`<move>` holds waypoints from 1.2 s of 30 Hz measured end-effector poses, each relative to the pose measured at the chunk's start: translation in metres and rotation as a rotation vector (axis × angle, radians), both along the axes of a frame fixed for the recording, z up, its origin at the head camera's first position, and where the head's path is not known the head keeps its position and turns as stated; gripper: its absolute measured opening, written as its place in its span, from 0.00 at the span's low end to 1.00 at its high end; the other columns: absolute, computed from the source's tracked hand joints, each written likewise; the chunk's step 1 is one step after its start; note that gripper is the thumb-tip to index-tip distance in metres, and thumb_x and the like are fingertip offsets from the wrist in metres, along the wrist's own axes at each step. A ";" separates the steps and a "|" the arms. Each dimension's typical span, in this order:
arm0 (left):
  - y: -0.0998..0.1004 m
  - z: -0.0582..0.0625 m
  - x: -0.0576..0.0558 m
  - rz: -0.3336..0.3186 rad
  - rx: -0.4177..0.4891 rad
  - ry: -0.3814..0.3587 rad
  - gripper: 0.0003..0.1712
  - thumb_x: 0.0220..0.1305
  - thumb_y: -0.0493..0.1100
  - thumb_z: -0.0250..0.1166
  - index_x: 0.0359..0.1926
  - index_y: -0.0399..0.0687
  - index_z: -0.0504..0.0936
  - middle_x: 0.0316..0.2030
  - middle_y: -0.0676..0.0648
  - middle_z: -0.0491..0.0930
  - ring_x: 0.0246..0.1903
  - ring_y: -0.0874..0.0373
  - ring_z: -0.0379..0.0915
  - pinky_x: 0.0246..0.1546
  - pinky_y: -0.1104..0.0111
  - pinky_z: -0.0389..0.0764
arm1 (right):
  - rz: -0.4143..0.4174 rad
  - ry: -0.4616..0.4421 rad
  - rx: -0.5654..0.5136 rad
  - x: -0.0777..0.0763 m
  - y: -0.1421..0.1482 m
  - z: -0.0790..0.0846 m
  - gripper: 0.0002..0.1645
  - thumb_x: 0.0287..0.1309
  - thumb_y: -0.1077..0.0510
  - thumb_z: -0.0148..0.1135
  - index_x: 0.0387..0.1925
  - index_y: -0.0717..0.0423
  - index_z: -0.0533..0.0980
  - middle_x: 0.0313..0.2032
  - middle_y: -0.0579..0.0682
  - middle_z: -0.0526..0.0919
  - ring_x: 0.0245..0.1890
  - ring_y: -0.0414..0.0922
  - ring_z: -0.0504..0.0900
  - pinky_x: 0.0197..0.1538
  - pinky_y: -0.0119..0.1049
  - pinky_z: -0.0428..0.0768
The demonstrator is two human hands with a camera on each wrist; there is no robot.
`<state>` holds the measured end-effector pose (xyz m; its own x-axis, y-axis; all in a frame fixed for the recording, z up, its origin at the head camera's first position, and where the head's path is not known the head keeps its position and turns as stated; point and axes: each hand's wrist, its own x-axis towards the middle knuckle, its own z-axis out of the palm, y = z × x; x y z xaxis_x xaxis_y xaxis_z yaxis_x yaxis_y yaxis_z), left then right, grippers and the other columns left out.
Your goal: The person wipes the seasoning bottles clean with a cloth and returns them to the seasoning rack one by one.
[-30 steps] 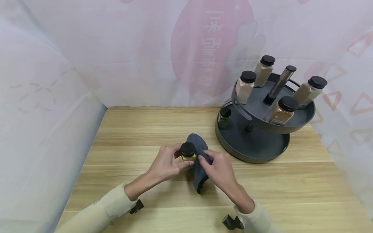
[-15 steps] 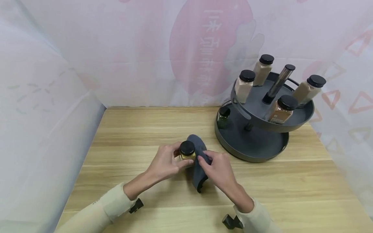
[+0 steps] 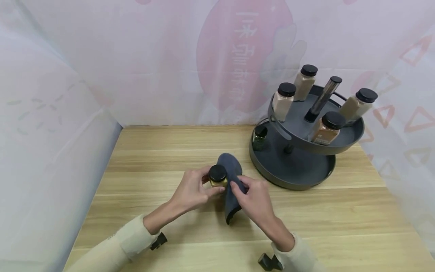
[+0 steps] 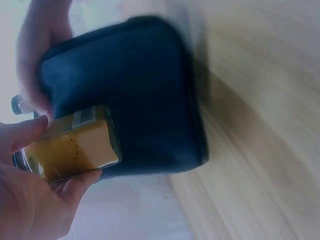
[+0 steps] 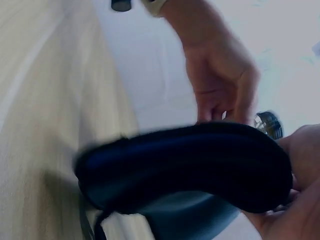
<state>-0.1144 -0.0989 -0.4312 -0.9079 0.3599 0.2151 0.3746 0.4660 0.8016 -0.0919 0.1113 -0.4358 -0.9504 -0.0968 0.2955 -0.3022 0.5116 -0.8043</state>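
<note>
My left hand [image 3: 193, 192] grips a small glass spice jar [image 3: 217, 174] with a black lid, thumb on one side and fingers on the other. In the left wrist view the jar [image 4: 75, 145] shows yellow-brown powder and a barcode label near its base. A dark blue-grey cloth [image 3: 229, 166] with a bound edge hangs against the jar's right side. Its upper part is pinched between thumb and fingers of my right hand [image 3: 256, 195]. Seen from the right wrist, the cloth [image 5: 185, 160] curves and hides most of the jar.
At the right stands a two-tier dark grey turntable rack [image 3: 295, 177]. Several black-lidded spice jars sit on its upper tray [image 3: 306, 113], and a jar with dark green contents [image 3: 259, 139] sits on the lower one. White printed sheets [image 3: 153, 68] enclose the wooden table [image 3: 153, 147].
The cloth has shifted slightly against the jar: its far end reaches a little further back and its hanging end has swung slightly left. Both hands keep their hold.
</note>
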 end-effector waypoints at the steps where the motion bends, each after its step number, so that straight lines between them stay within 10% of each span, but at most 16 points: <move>1: -0.001 0.001 0.000 0.001 -0.002 -0.002 0.22 0.57 0.40 0.82 0.51 0.40 0.87 0.41 0.48 0.91 0.38 0.60 0.85 0.40 0.67 0.86 | 0.005 -0.020 0.013 0.000 0.000 -0.001 0.07 0.64 0.63 0.72 0.42 0.59 0.89 0.32 0.50 0.92 0.25 0.35 0.85 0.26 0.28 0.81; 9: -0.002 -0.005 -0.002 -0.023 0.002 -0.015 0.20 0.56 0.40 0.83 0.50 0.43 0.88 0.42 0.49 0.91 0.45 0.59 0.88 0.46 0.64 0.88 | -0.010 0.181 -0.167 0.000 0.002 0.009 0.12 0.62 0.67 0.73 0.47 0.65 0.88 0.40 0.57 0.92 0.34 0.45 0.92 0.35 0.28 0.87; 17: -0.004 0.003 -0.001 -0.006 -0.024 -0.004 0.22 0.58 0.42 0.82 0.52 0.42 0.87 0.43 0.49 0.91 0.43 0.58 0.87 0.44 0.55 0.88 | 0.023 0.002 0.051 -0.002 -0.002 -0.003 0.08 0.65 0.64 0.71 0.44 0.62 0.89 0.27 0.49 0.89 0.21 0.32 0.77 0.23 0.25 0.74; 25: -0.005 -0.002 -0.003 -0.010 -0.033 -0.043 0.21 0.58 0.41 0.82 0.51 0.43 0.87 0.43 0.49 0.91 0.44 0.57 0.88 0.43 0.66 0.86 | 0.009 0.154 -0.156 -0.003 0.000 0.007 0.10 0.63 0.66 0.72 0.46 0.65 0.89 0.40 0.56 0.92 0.36 0.44 0.92 0.37 0.30 0.87; 31: -0.005 0.005 -0.003 0.017 -0.017 -0.028 0.25 0.57 0.42 0.82 0.54 0.40 0.87 0.43 0.47 0.91 0.38 0.59 0.86 0.41 0.58 0.88 | 0.008 0.005 0.021 -0.003 -0.002 -0.005 0.07 0.65 0.64 0.72 0.44 0.60 0.89 0.35 0.51 0.92 0.30 0.38 0.87 0.31 0.27 0.82; 36: -0.007 -0.002 -0.005 0.002 -0.007 -0.048 0.21 0.56 0.41 0.83 0.50 0.41 0.88 0.40 0.49 0.91 0.37 0.63 0.85 0.40 0.58 0.88 | 0.011 0.118 -0.088 -0.003 -0.002 0.005 0.10 0.64 0.65 0.72 0.46 0.63 0.89 0.41 0.55 0.92 0.38 0.44 0.92 0.39 0.33 0.88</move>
<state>-0.1194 -0.1054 -0.4334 -0.9177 0.3599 0.1682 0.3347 0.4725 0.8153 -0.0946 0.1096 -0.4308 -0.9076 -0.0756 0.4129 -0.4024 0.4370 -0.8044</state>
